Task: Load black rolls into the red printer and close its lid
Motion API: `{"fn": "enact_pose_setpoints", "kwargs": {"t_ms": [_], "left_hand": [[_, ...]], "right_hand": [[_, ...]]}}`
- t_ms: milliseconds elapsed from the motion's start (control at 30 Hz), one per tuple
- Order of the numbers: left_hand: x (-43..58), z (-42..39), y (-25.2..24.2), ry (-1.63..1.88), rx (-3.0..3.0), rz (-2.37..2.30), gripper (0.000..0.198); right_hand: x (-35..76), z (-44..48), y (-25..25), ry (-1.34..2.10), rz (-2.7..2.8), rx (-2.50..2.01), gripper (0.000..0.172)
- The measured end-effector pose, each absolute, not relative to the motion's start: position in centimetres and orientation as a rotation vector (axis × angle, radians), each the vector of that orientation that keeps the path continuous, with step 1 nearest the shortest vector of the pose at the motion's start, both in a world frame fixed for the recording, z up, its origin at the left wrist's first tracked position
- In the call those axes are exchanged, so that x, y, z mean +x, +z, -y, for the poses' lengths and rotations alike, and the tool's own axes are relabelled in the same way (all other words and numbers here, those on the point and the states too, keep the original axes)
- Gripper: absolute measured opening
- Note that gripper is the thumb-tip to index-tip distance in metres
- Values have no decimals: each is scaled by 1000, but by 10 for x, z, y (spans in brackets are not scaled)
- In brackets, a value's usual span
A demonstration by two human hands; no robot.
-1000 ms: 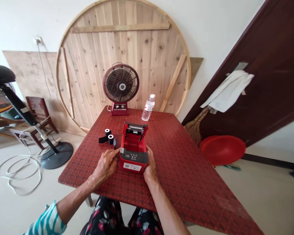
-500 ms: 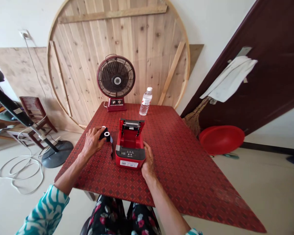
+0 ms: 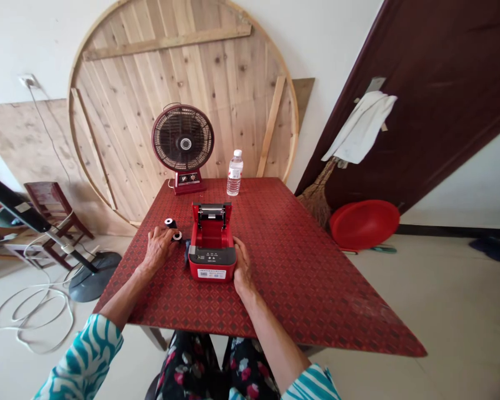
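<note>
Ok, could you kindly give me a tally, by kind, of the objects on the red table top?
Desk fan: 1
Plastic water bottle: 1
Red label printer, open: 1
Black ribbon rolls: 2
Total: 5

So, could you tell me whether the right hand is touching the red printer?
Touching: the head view shows the right hand against the printer's side.
</note>
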State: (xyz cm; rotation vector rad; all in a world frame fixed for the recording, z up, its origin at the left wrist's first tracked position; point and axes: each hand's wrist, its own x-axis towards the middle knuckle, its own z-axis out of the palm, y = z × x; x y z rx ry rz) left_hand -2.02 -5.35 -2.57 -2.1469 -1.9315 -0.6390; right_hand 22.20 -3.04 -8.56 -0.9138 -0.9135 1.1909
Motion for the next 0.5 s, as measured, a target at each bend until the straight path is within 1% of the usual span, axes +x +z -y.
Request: {"fn": "enact_pose_setpoints", "kwargs": {"t_ms": [67,133,233,300,333,400,500], "left_hand": [[-23,49,-29,-803,-2150,1951,23],[-28,46,-29,-1112,-2145,1999,28],[-39,48,-16,-1787,-2144,2077,48],[-42,55,0,-2133,-2147,2077,61],[-42,60,9,-2215,-2159,2060,64],[-36,68,26,-2218,-2188,1989,64],[-13,71,41,-1937,-2325,1813,58]], "right_hand": [[222,30,-85,1185,925,-905,46],[223,30,-85,1170,939,-902,45],[223,30,-83,1158,951,-905,45],[223,30,-83,1161,947,-913,44],[222,30,-83,1163,942,-916,44],[221,29,-82,1165,930,-917,44],[220,27,-82,1153,918,-906,41]]}}
